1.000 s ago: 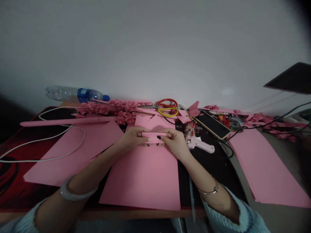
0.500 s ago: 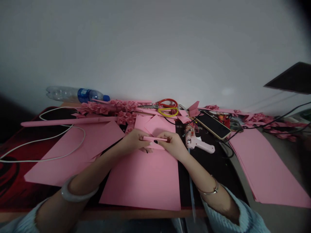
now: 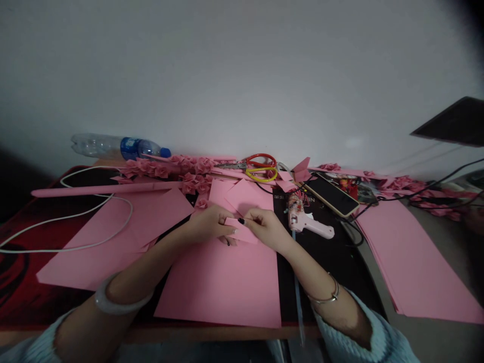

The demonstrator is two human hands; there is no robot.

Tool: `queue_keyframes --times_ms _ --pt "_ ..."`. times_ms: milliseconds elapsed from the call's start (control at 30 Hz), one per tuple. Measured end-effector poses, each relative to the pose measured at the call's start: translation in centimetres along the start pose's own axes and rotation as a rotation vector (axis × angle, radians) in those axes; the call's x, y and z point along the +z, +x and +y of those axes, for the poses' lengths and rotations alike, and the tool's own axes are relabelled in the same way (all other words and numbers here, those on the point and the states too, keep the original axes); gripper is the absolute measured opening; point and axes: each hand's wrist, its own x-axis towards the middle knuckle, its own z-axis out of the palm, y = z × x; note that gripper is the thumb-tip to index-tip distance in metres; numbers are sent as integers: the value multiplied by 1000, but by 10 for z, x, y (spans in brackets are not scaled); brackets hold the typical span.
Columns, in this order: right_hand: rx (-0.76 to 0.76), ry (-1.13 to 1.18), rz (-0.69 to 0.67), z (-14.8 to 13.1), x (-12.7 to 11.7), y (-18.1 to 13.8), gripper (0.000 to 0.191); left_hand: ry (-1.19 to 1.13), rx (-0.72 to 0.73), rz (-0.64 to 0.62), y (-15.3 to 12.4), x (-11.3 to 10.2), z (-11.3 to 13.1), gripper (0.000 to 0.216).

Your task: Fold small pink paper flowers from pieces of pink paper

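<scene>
Both hands meet over the middle of the table on a small folded piece of pink paper [image 3: 242, 233]. My left hand [image 3: 209, 223] pinches its left end, fingers curled. My right hand [image 3: 264, 228] pinches its right side with thumb and forefinger. Under them lies a large pink sheet [image 3: 223, 282]. A pink glue gun [image 3: 308, 222] lies just right of my right hand.
Red and yellow scissors [image 3: 260, 167], a phone [image 3: 333, 194], pink paper roses [image 3: 177, 171], a plastic bottle [image 3: 117, 146] and a long rolled pink tube [image 3: 102, 190] lie along the back. A white cable [image 3: 71, 222] loops at left. More pink sheets [image 3: 412, 262] lie at right.
The small pink piece has come down from in front of me toward the sheet, and my hands have drawn closer together on it.
</scene>
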Motion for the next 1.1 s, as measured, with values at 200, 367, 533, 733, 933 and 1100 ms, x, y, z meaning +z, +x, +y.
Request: queue_keyframes --times_ms 200,367,533,733,933,1100 --pt "20 -54 160 4 1 0 43 -6 7 17 0 -2 2 7" --pt "1 -76 239 5 -1 -1 50 5 30 22 0 -5 1 7" --pt "-9 -90 303 5 0 -3 49 30 49 18 1 -6 0 10" --pt "-32 -46 457 7 -7 0 50 -15 66 67 0 -8 0 13" --pt "1 202 438 5 -12 1 38 -118 86 197 -1 -8 4 13" --pt "96 342 180 1 -1 0 32 -123 78 218 4 -7 -1 16"
